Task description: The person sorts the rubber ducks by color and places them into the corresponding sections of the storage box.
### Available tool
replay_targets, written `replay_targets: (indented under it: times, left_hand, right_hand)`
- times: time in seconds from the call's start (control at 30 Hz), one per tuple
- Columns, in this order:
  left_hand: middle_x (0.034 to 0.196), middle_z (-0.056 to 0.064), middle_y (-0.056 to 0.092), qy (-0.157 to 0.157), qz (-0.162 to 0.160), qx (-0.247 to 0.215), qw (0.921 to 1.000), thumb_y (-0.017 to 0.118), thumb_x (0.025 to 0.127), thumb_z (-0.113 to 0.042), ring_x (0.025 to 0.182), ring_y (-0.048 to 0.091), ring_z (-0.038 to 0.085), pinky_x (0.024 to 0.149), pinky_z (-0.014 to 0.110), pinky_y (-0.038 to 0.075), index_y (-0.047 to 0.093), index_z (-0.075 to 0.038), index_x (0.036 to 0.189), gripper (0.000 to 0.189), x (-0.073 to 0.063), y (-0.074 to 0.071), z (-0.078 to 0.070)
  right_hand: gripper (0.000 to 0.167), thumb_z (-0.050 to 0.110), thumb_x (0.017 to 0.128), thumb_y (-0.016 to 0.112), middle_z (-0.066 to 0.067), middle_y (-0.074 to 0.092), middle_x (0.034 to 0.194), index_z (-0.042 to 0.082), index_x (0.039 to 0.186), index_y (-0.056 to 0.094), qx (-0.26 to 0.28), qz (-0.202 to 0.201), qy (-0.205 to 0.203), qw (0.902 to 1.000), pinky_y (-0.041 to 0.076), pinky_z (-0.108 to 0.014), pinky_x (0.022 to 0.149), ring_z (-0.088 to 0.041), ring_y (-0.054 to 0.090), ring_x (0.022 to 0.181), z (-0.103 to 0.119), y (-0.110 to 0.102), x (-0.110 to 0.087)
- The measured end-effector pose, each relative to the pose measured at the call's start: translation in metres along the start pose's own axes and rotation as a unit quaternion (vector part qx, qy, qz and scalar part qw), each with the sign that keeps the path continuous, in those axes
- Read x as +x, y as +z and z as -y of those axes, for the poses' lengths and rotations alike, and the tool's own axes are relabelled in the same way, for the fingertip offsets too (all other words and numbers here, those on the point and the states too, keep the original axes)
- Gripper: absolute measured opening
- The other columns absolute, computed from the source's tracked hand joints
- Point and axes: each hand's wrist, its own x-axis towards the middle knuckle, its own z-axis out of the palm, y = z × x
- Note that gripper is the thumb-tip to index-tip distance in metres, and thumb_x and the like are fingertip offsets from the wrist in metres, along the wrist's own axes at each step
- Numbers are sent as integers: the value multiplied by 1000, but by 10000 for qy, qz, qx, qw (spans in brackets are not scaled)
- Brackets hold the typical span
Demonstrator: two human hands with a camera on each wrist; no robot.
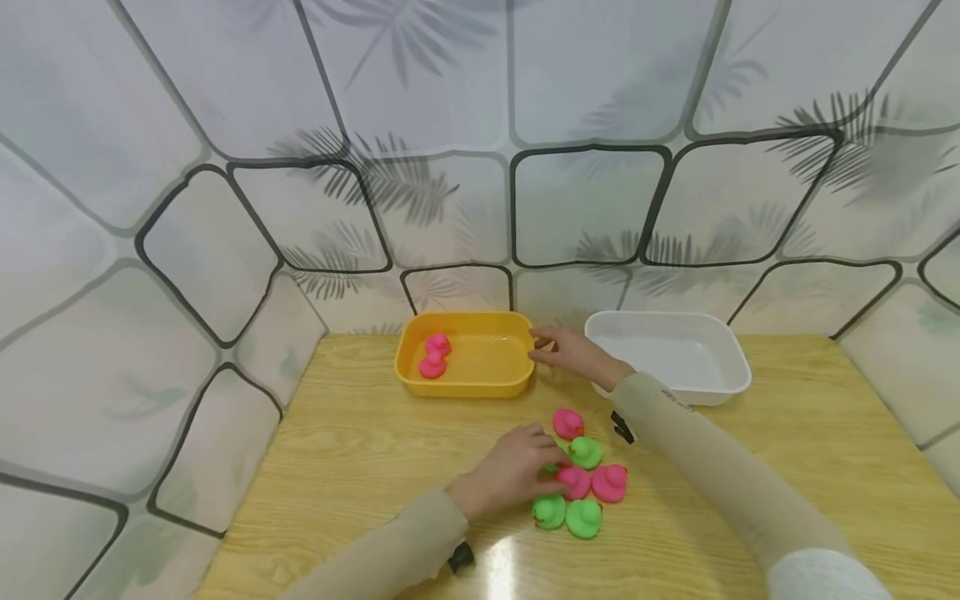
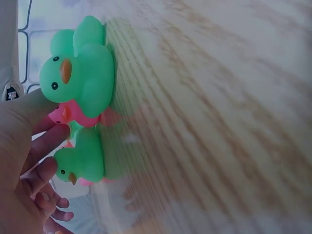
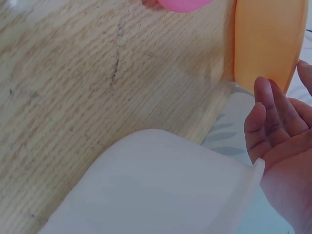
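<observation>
My left hand (image 1: 513, 471) reaches into a cluster of rubber ducks, its thumb and fingers round a pink rubber duck (image 1: 576, 481) that sits low among the others. In the left wrist view a green duck (image 2: 80, 80) hides the thumb tip, and another green duck (image 2: 85, 156) is beside the fingers. My right hand (image 1: 573, 352), fingers extended and apart, has its fingertips at the right rim of the yellow basin (image 1: 465, 389). In the right wrist view, fingers (image 3: 265, 105) overlap the basin's outer wall (image 3: 265, 44). Two pink ducks (image 1: 433, 357) lie inside at its left end.
A white basin (image 1: 708, 392) stands right of the yellow one, partly behind the right forearm. Other ducks in the cluster include a pink one (image 1: 567, 423) at the back and a green one (image 1: 584, 518) in front. Patterned cloth (image 1: 585, 208) hangs behind the wooden table (image 1: 337, 483).
</observation>
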Motion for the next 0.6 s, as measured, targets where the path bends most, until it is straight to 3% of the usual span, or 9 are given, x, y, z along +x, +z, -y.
replay_targets:
  times: [0.3,0.43,0.6]
  left_hand:
    - [104,-11,74,-52,63,-149,9999,76,96,-42,97,56,9,89,19,43,80,-21,110,25,0,-7,0]
    - [109,-8,75,-95,-26,-168,9998,77,95,-40,102,59,11,93,21,46,79,-19,114,28,-1,-20,4]
    - [110,-4,75,-175,-330,-230,9990,80,94,-32,105,59,16,95,28,48,78,-16,115,27,-6,-40,20]
  right_hand:
    - [55,22,104,65,-22,71,123,-9,148,51,-27,-38,-44,10000,55,-49,94,-34,67,106,1,0,3]
    - [56,24,104,65,-22,70,123,-8,148,51,-43,-39,-24,10000,55,-48,93,-33,67,105,1,1,3]
    - [56,23,104,66,-24,70,122,-10,147,51,-49,-66,-90,9999,56,-49,94,-35,67,104,-2,3,4]
